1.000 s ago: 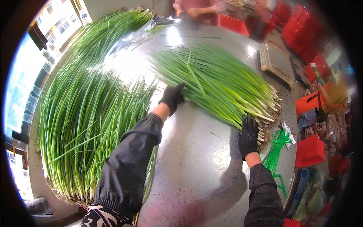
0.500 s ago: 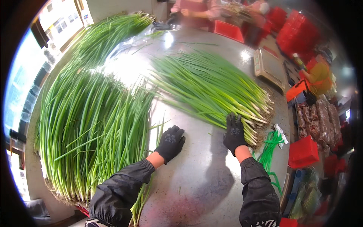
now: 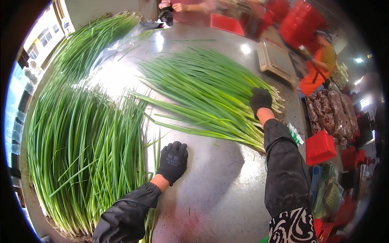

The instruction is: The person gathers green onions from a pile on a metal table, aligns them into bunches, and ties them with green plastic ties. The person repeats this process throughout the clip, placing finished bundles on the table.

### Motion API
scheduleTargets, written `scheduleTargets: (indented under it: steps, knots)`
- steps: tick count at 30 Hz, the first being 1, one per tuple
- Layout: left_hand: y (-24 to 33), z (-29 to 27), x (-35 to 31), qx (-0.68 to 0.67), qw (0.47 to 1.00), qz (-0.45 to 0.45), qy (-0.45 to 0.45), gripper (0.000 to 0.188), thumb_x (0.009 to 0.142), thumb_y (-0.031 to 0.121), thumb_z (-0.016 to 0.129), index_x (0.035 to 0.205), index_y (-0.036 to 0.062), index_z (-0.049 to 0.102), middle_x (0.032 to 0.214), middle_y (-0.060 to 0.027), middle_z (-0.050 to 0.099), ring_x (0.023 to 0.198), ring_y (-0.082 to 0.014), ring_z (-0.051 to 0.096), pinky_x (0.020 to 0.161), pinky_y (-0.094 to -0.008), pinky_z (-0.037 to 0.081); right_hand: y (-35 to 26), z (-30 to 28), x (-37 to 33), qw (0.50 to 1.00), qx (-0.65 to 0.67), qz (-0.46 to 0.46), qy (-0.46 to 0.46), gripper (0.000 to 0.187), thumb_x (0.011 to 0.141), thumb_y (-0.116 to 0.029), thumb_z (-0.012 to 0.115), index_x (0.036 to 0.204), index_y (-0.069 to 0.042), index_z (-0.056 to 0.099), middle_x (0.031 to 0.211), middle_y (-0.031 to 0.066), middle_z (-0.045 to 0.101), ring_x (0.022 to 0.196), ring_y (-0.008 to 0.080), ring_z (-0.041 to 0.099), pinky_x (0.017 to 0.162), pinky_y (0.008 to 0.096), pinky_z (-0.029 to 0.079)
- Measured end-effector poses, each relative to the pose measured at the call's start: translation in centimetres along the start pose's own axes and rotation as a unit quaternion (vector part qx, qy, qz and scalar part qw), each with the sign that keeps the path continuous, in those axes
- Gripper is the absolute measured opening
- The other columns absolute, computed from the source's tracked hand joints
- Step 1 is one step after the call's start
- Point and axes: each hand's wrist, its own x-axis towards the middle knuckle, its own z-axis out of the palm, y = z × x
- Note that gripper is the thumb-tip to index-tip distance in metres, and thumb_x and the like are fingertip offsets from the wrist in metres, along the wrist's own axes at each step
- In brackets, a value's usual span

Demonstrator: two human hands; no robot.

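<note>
A loose spread of green onions (image 3: 202, 89) lies slantwise on the metal table, white ends toward the right. My right hand (image 3: 260, 101), in a black glove, reaches over the stalks near their white ends, its fingers curled down onto some green onions. The fingertips are hidden among them. My left hand (image 3: 173, 163), also black-gloved, rests on the tabletop with fingers bent under and nothing visible in it. Just left of it is a large heap of green onions (image 3: 85, 158), roots toward me. A few single stalks lie between that heap and my left hand.
A flat scale (image 3: 275, 60) stands at the table's far right. Beside my right sleeve lie green ties with a white tag (image 3: 296, 134). Another green onion pile (image 3: 97, 38) is at the far left. Red bins (image 3: 320, 148) line the right. Two other people work beyond the table.
My right hand has moved farther away across the white ends of the spread, and its near stalks now fan out more. My left hand's fingers look more curled. The whole view has shifted.
</note>
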Motion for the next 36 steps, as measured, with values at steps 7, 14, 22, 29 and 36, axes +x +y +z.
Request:
scheduleTargets:
  steps: [7, 14, 22, 29, 36]
  knots:
    - [0.3, -0.1, 0.1, 0.024, 0.999, 0.018, 0.022, 0.019, 0.084, 0.014, 0.057, 0.101, 0.0063, 0.057, 0.094, -0.0113, 0.054, 0.088, -0.0304, 0.054, 0.075, -0.0438, 0.042, 4.1, 0.9, -0.3, 0.964, 0.251, 0.035, 0.076, 0.023, 0.079, -0.023, 0.067, 0.098, -0.011, 0.073, 0.093, 0.0141, 0.07, 0.088, 0.03, 0.067, 0.078, 0.0407, 0.052]
    - [0.5, 0.1, 0.2, 0.005, 1.0, 0.016, 0.012, 0.027, 0.079, 0.01, 0.057, 0.106, 0.0056, 0.054, 0.101, -0.016, 0.051, 0.093, -0.0348, 0.05, 0.08, -0.0453, 0.04, 9.0, 0.5, -0.4, 0.689, 0.693, 0.207, -0.041, 0.015, 0.088, -0.012, 0.063, 0.096, -0.001, 0.068, 0.089, 0.0116, 0.07, 0.076, 0.0239, 0.067, 0.066, 0.0343, 0.053]
    - [7.0, -1.5, 8.6, -0.078, 0.962, 0.216, 0.15, 0.022, 0.081, 0.006, 0.065, 0.102, 0.0043, 0.06, 0.097, -0.0148, 0.059, 0.089, -0.0351, 0.056, 0.078, -0.0441, 0.044, 9.6, -0.7, -2.7, 0.405, 0.872, 0.268, -0.063, 0.021, 0.096, -0.016, 0.052, 0.106, 0.001, 0.057, 0.101, 0.0171, 0.066, 0.085, 0.0277, 0.064, 0.073, 0.0384, 0.054]
    - [16.0, 7.9, 24.5, 0.024, 0.94, 0.33, 0.086, 0.049, 0.089, 0.018, 0.053, 0.135, 0.004, 0.046, 0.142, -0.017, 0.044, 0.136, -0.036, 0.036, 0.111, -0.051, 0.026, 12.1, 1.1, -4.1, 0.319, 0.914, 0.225, -0.112, 0.022, 0.098, -0.023, 0.052, 0.104, -0.002, 0.058, 0.097, 0.0134, 0.065, 0.082, 0.0273, 0.062, 0.071, 0.0379, 0.053]
    - [16.5, 12.6, 24.7, 0.092, 0.953, 0.289, 0.014, 0.053, 0.098, 0.034, 0.041, 0.143, 0.0065, 0.039, 0.15, -0.0134, 0.037, 0.14, -0.0305, 0.032, 0.115, -0.0506, 0.02, 25.4, 0.8, -7.6, 0.309, 0.869, 0.378, 0.074, 0.022, 0.097, -0.018, 0.047, 0.104, -0.003, 0.06, 0.098, 0.0133, 0.066, 0.083, 0.0239, 0.065, 0.07, 0.0337, 0.053]
